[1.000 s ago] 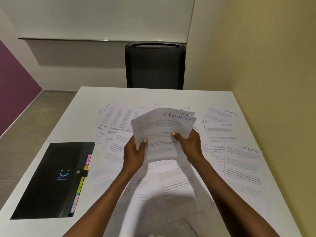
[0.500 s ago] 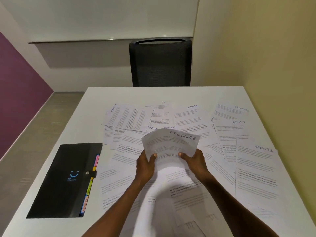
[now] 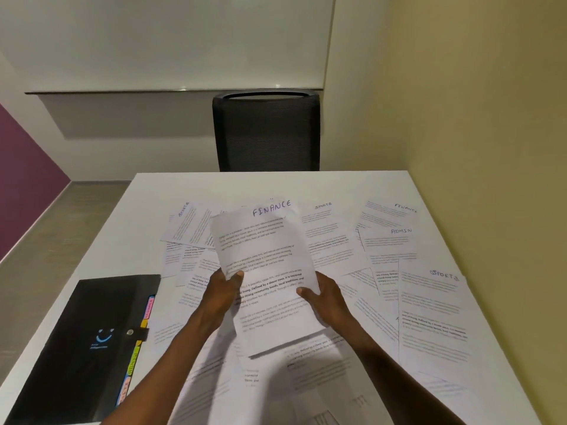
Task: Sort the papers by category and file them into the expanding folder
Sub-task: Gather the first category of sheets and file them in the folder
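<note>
Diff vs half a second back: the held FINANCE sheet (image 3: 270, 271) now stands more upright and faces the camera, so most of its page reads; before it was tipped flatter with only the top part showing. Both hands have stayed on its lower side edges. Folder and loose papers haven't moved on the table.

Left to right:

- Expanding folder (image 3: 76, 351): flat black rectangle, matte plastic-looking cover, closed. Small blue smile logo on it, a round metal snap on a short strap at the right edge. Coloured index tabs (pink, yellow, green, orange) stick out along that right edge. It lies on the left part of the white table (image 3: 245, 185), just beside the paper spread.
- Left hand (image 3: 222, 294): grips the sheet's left edge, thumb on the front face, fingers behind.
- FINANCE sheet: thin white paper, slightly curled and wavy, printed paragraphs, handwritten heading at top. Held above the pile at table centre.
- Right hand (image 3: 323, 297): grips the right edge the same way, thumb in front.
- Scattered papers (image 3: 429, 317): white printed sheets overlapping across centre and right of the table, handwritten headings reading SPORTS, FINANCE, ADMIN. Most text is too blurred to read.
- Table: smooth, matte white, square-edged.
- Black chair (image 3: 267, 133): ribbed mesh back, rounded top corners, at the far side of the table.
</note>
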The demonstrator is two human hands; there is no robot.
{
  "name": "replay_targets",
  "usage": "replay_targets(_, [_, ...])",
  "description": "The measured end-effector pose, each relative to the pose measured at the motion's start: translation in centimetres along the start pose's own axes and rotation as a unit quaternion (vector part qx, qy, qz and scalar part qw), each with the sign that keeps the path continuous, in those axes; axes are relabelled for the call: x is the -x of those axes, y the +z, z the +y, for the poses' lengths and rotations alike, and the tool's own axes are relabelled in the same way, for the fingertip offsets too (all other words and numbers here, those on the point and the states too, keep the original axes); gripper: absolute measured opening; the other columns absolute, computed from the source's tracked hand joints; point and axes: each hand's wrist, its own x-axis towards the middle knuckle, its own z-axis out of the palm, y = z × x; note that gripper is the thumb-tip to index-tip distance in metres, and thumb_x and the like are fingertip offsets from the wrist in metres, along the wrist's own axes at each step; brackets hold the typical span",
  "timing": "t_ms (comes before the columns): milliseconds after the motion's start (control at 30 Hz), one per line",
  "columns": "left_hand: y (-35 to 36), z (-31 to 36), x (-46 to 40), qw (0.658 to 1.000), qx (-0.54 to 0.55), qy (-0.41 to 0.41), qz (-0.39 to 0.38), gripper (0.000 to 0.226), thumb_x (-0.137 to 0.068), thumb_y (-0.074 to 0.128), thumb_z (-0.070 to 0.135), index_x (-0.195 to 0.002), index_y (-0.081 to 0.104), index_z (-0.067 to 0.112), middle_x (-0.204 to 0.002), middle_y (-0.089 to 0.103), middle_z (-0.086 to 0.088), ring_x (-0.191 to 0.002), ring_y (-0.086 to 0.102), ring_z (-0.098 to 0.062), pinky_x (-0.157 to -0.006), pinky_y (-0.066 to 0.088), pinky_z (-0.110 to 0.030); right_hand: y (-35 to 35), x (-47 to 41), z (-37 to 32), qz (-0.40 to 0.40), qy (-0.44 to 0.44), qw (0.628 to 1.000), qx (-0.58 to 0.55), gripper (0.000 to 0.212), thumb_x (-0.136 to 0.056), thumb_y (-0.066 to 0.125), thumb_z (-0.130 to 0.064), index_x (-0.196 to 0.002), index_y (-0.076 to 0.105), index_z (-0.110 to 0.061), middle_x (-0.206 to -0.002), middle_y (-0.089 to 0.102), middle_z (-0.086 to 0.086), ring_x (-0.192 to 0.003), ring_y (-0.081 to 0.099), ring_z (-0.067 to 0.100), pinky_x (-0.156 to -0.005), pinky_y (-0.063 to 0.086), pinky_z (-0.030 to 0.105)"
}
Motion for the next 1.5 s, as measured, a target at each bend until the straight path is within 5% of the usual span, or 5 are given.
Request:
replay_targets(167, [-0.3,1.8,0.8,0.991,0.106,-0.012,-0.080,0.026,-0.099,0.054,0.010,-0.125,0.061,0.008,-0.116,0.071,-0.012,-0.097,0.072,-0.024,-0.084,0.057,-0.039,-1.0,0.1,-1.0,-0.018,0.002,1.000,-0.011,0.040,-0.092,0.066,-0.019,-0.131,0.058,-0.014,-0.122,0.066,-0.004,-0.106,0.062,0.011,-0.079,0.047,0.009])
replay_targets(600, [3.7,3.7,1.2,0.989,0.107,-0.045,-0.094,0.027,-0.089,0.069,0.012,-0.116,0.066,0.008,-0.103,0.075,-0.013,-0.098,0.069,-0.031,-0.099,0.049,-0.052,-4.6,1.7,-1.6,-0.005,-0.005,0.999,-0.047,0.039,-0.092,0.067,-0.023,-0.129,0.060,-0.019,-0.123,0.067,-0.006,-0.109,0.064,0.011,-0.088,0.049,0.020])
replay_targets(933, [8.4,3.8,0.6,0.989,0.099,-0.080,-0.080,0.014,-0.091,0.066,0.006,-0.105,0.066,0.007,-0.100,0.072,-0.016,-0.076,0.073,-0.025,-0.058,0.059,-0.033,-7.3,0.5,0.9,0.029,0.024,0.999,-0.018,0.034,-0.093,0.064,-0.023,-0.126,0.061,-0.015,-0.121,0.066,-0.006,-0.101,0.062,0.008,-0.075,0.044,0.009])
replay_targets(1233, [10.9,6.0,-4.0,0.988,0.101,-0.099,-0.064,0.026,-0.090,0.068,0.011,-0.115,0.064,0.007,-0.107,0.070,-0.018,-0.093,0.067,-0.031,-0.084,0.056,-0.044,-13.3,-6.3,3.8,0.141,0.142,0.971,-0.128,0.025,-0.086,0.065,-0.024,-0.062,0.061,-0.020,-0.066,0.064,0.005,-0.051,0.050,0.013,-0.048,0.037,0.023])
replay_targets(1500, [14.1,7.3,-10.0,0.985,0.098,-0.112,-0.082,0.025,-0.092,0.065,0.009,-0.116,0.064,0.012,-0.111,0.072,-0.015,-0.102,0.068,-0.037,-0.089,0.054,-0.052,-21.8,-16.0,8.1,0.302,0.182,0.935,0.043,0.018,-0.077,0.066,-0.023,-0.076,0.071,-0.006,-0.082,0.074,0.005,-0.081,0.066,0.024,-0.078,0.053,0.033])
